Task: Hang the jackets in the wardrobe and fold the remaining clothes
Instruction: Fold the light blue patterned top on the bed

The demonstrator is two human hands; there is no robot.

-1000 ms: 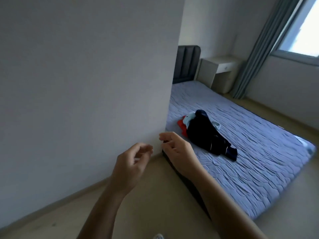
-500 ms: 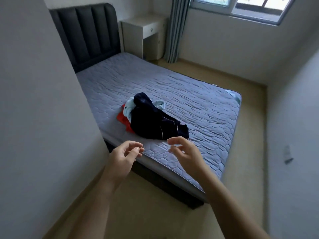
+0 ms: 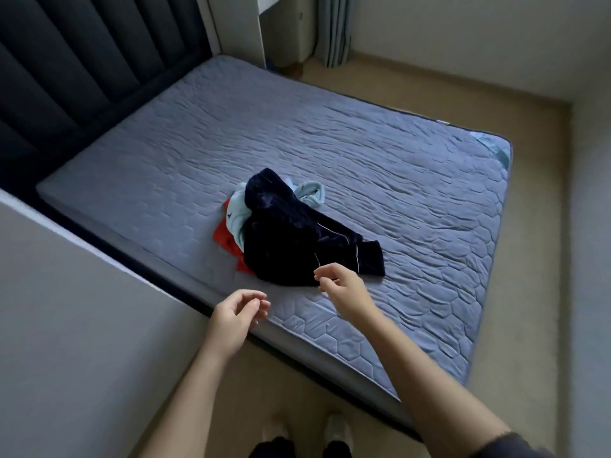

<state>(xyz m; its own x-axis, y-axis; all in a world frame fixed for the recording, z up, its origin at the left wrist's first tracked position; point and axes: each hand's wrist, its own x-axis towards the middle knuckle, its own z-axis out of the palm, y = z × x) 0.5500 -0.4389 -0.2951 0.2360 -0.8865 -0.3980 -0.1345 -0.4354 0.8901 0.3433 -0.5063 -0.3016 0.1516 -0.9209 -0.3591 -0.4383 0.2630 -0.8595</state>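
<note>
A small heap of clothes lies on the blue quilted mattress [image 3: 380, 166]. On top is a dark navy garment [image 3: 291, 239] with thin white piping. Under it show a pale blue garment [image 3: 236, 214] and a red-orange one [image 3: 226, 239]. My right hand [image 3: 342, 287] hovers at the near edge of the navy garment with fingers loosely curled, holding nothing. My left hand [image 3: 236, 317] hangs over the mattress's near edge, also loosely curled and empty.
A dark padded headboard [image 3: 82, 61] rises at the left. A grey wall corner [image 3: 82, 309] juts in at the near left. A white bedside cabinet [image 3: 264, 24] and a curtain [image 3: 334, 28] stand at the back. Beige floor [image 3: 535, 292] runs along the bed's right side.
The view has swung from the wall round to the bed and come closer. Both hands have moved forward toward the heap, the right one reaching the navy garment's edge.
</note>
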